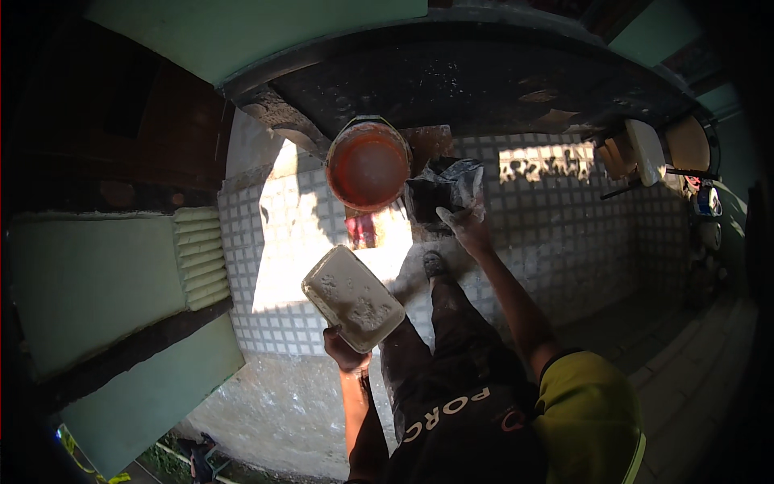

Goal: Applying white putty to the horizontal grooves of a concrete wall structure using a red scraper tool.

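Observation:
My left hand grips the near edge of a rectangular tub, its thumb along the side. The tub is tilted and holds a pale, lumpy powder or paste. Ahead and to the right, my right hand, whitish at the fingers, is at the near right edge of a black and silver plastic bag. The hand seems to grip the bag's rim; some of its fingers are hidden. Beside the bag stands an orange-red bucket with whitish liquid inside and its handle up at the back.
A dark ledge or wall runs behind the bucket. Sunlight falls on the tiled floor. A small red item lies near the bucket. Chairs stand at the far right, and a green wall is on the left.

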Action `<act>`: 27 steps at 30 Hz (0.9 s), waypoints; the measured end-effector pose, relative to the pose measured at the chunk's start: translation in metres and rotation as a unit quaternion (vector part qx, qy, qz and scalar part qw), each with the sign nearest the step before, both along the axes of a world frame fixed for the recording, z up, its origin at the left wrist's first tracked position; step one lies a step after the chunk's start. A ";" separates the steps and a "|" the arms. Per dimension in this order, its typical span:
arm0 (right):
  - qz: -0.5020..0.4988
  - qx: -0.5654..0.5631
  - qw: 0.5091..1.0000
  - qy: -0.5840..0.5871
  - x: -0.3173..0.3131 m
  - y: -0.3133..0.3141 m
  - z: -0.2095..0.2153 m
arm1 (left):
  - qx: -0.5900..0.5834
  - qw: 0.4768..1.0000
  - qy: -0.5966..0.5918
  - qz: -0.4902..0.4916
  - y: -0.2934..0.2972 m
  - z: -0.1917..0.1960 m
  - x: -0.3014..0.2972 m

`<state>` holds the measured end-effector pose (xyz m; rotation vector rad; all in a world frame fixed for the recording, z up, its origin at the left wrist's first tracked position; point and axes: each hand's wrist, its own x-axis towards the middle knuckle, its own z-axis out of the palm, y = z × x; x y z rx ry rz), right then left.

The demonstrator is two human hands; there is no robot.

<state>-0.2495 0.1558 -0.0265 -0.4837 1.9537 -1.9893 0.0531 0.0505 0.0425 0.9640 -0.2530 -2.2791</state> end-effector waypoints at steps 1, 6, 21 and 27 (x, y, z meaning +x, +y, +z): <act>-0.048 0.045 0.994 0.082 -0.011 0.002 -0.026 | 0.003 1.000 0.004 -0.007 0.001 0.000 -0.004; 0.047 0.106 0.993 0.010 -0.037 0.006 -0.066 | 0.003 1.000 0.002 -0.017 0.003 0.000 -0.012; 0.158 0.327 0.910 0.198 -0.040 0.023 -0.080 | 0.010 0.995 0.089 -0.042 0.010 -0.013 0.001; 0.139 0.597 0.726 0.313 -0.044 0.001 -0.081 | 0.011 0.998 0.050 -0.031 0.011 -0.014 0.002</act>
